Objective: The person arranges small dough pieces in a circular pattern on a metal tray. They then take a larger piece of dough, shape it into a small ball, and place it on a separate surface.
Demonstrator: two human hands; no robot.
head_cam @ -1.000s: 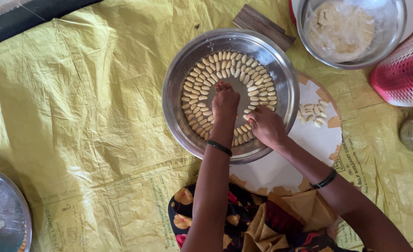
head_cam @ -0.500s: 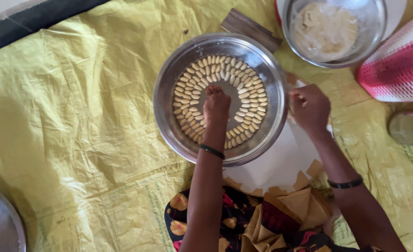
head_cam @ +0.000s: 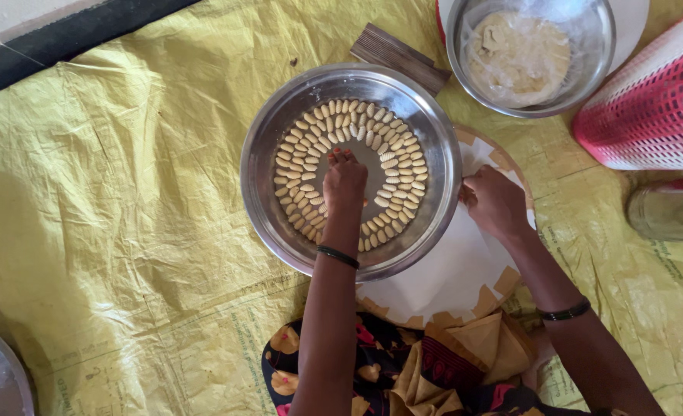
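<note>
Steel dish first: a wide, round, shallow stainless-steel dish [head_cam: 351,171] sits on the crinkled yellow plastic sheet [head_cam: 126,231] that covers the floor, its right edge overlapping a round white board [head_cam: 449,270] patched with tan tape. Thin metal like this is probably light and stiff, with a smooth rolled rim that would be the natural place to take hold; with its load loose inside, it would want to stay level.

Inside the dish, small pale oval dough pieces [head_cam: 311,146] lie in neat concentric rings, touching one another, with a bare patch of steel left at the centre. They look soft and easily dented or smeared, likely a little tacky, so each calls for a gentle pinch across its short sides rather than a squeeze.

The left hand [head_cam: 344,183] is down over the inner ring, fingers drawn together with the tips pointing at the bare centre; whether a piece is pinched beneath them is hidden. The right hand [head_cam: 494,202] rests curled on the white board just beside the dish's rim, fingers closed together; what they hold, if anything, cannot be told.

Farther off stand a steel bowl of pale dough under clear film [head_cam: 528,52], a red perforated plastic basket [head_cam: 654,108] and a ridged wooden block [head_cam: 399,55].
</note>
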